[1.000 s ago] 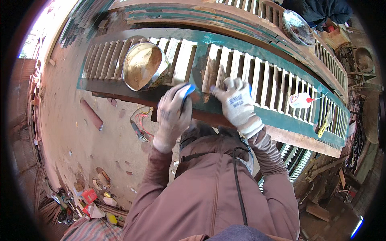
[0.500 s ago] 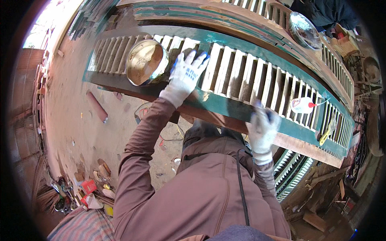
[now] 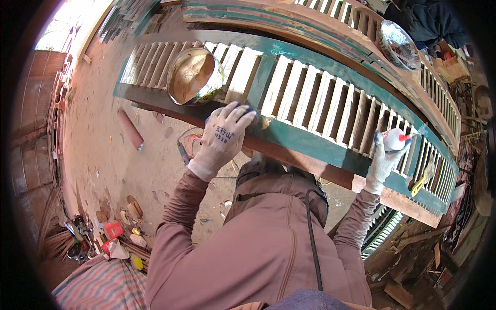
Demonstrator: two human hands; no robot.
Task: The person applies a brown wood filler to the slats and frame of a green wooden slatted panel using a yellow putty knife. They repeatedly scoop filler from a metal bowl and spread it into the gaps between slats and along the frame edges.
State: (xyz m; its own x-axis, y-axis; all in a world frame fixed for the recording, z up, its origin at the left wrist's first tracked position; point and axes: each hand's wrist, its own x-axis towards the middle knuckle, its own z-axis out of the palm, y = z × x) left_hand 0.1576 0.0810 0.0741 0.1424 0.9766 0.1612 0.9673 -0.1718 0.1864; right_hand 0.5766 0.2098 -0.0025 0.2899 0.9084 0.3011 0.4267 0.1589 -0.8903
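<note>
A long green louvered shutter (image 3: 315, 139) with pale bare slats lies across in front of me. My left hand (image 3: 222, 135), in a whitish glove with blue fingertips, is at its near edge, fingers loosely bent and slightly apart, holding nothing. Just beyond that hand, a round metal bowl (image 3: 178, 77) with tan powder or paste inside sits on the slats. Toward the right end, my gloved right hand (image 3: 383, 163) closes around a white squeeze bottle (image 3: 393, 139) with a red cap. Right of it, a yellow-handled scraper or brush (image 3: 419, 185) rests on the shutter.
Behind lie more stacked shutters (image 3: 320, 39), bearing a second metal bowl (image 3: 399, 45). Below on the floor are a dark reddish cylinder (image 3: 130, 129), a power tool with a cord (image 3: 185, 152) and a pile of tools and boxes (image 3: 111, 237). Another shutter (image 3: 382, 232) stands under the near right edge.
My left hand has drawn back from the slats to the near edge, its fingers now bent. My right hand has moved right and taken hold of the white bottle, which now tilts.
</note>
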